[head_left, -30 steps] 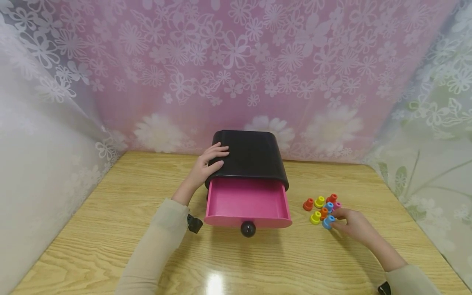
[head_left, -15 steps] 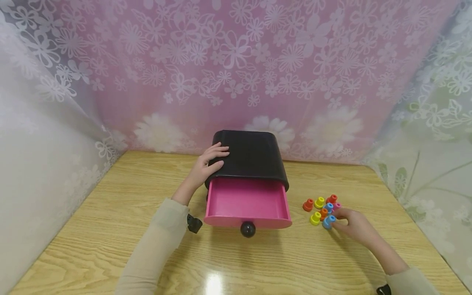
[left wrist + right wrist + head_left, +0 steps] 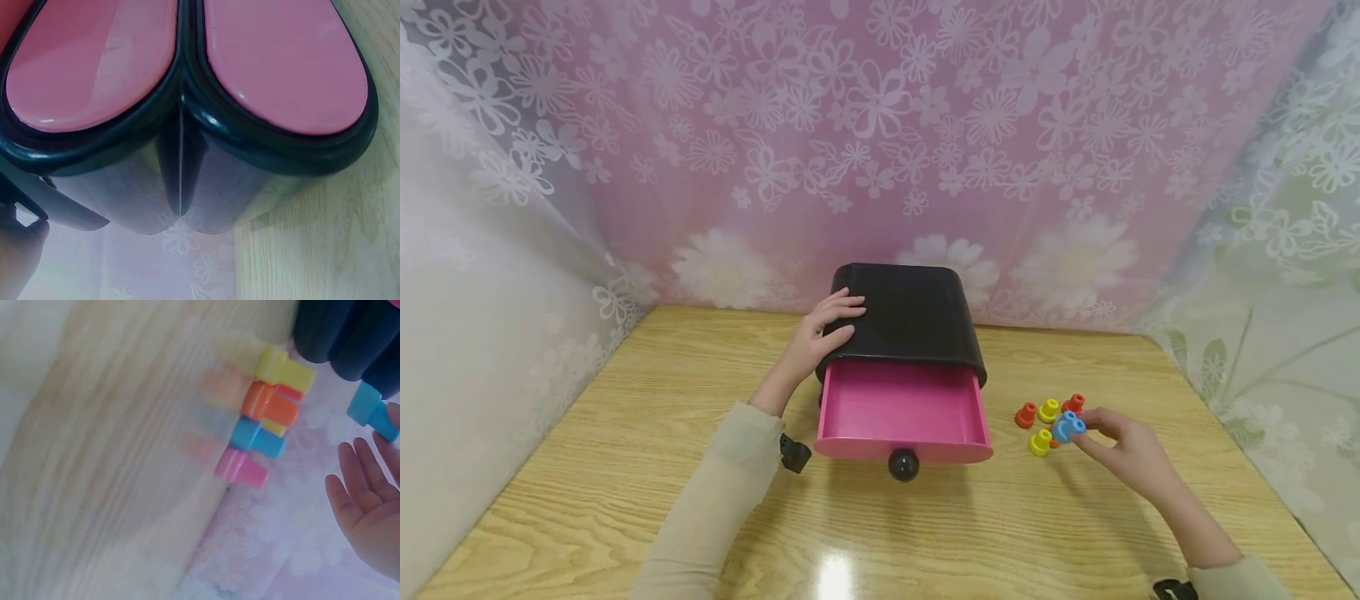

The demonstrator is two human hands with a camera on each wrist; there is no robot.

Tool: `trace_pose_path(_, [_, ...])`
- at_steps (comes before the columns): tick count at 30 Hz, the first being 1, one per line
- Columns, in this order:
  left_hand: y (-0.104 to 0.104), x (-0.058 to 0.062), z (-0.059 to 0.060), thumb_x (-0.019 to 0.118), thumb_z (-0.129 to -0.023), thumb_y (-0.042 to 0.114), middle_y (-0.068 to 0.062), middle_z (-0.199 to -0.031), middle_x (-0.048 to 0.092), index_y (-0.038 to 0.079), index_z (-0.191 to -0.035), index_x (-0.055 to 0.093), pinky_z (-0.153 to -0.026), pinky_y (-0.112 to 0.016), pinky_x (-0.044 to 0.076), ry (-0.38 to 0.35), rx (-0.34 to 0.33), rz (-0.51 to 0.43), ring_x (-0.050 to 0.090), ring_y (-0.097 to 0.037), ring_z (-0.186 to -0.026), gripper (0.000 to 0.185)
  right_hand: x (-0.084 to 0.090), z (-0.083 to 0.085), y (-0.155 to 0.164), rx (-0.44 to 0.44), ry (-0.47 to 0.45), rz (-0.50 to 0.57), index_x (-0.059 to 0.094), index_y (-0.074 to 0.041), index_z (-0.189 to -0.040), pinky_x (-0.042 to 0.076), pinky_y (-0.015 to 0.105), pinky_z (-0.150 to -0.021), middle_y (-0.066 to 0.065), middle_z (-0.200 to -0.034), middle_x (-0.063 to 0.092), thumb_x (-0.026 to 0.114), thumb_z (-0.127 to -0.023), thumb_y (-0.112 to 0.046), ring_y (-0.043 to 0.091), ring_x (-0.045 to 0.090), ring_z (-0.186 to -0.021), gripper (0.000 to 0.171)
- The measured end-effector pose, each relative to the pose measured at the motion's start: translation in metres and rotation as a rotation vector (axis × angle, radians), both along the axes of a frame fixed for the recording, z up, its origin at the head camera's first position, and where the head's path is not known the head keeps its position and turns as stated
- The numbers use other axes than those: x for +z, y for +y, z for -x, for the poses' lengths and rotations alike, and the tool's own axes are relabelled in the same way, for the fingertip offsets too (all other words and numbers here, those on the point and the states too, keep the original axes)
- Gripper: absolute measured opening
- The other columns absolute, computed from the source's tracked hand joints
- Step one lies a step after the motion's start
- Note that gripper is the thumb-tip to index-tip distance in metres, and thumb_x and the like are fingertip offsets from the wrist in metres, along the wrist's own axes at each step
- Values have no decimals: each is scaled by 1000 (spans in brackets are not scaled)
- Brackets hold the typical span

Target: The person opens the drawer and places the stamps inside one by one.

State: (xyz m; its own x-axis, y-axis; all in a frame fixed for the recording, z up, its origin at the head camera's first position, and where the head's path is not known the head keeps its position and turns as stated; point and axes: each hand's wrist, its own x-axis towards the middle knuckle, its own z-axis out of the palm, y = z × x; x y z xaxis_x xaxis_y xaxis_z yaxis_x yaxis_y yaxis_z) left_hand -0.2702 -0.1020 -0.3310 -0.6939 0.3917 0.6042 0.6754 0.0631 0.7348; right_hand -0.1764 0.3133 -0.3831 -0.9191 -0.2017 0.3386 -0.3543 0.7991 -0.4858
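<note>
A black box point(image 3: 910, 321) stands at the back of the wooden table, its pink drawer point(image 3: 902, 408) pulled out and empty, with a black knob point(image 3: 903, 464) in front. My left hand point(image 3: 823, 333) rests flat on the box's top left edge. The left wrist view shows the box's black rim point(image 3: 187, 156) close up. My right hand point(image 3: 1086, 429) pinches a blue peg point(image 3: 1067, 427) just above a cluster of coloured pegs point(image 3: 1045, 412) right of the drawer. In the right wrist view the blue peg point(image 3: 372, 411) sits at my fingertips point(image 3: 392, 415), while yellow, orange, blue and pink pegs point(image 3: 270, 405) lie on the table.
Flowered curtains close in the table at the back and both sides. The table point(image 3: 625, 467) stretches wide to the left of the box and in front of the drawer. The remaining pegs lie between the drawer's right wall and my right hand.
My right hand has closed on the blue peg and lifted it off the table, up and slightly left. The left hand and the drawer have not moved.
</note>
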Motion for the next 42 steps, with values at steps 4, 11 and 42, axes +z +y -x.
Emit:
trace_pose_path(4, [-3,-14,14,50,-86,3,-21,-127,44,-10,-115,53,-104,-44,14,11,-7,-12,20,-25,-130,31,2,-3,-7,-17,7,47,63,-5,-93,49,42,-73,5,-88,64,67,-78,-13,22,59,-87,17])
trace_pose_path(11, [-1,-4,4,47,-84,-8,-28,-126,42,-15,-113,51,-104,-47,13,14,-11,-11,19,-34,-129,30,7,-8,-21,13,-27,200,61,-3,-95,48,17,-64,8,-89,64,64,-81,-11,4,58,-84,17])
trace_pose_path(42, [1,2,-3,46,-82,-10,-32,-124,41,-18,-111,50,-103,-47,13,19,-7,-14,18,-41,-127,30,42,-19,-77,193,57,499,58,4,-96,49,19,-65,-7,-89,64,62,-77,8,12,63,-74,19])
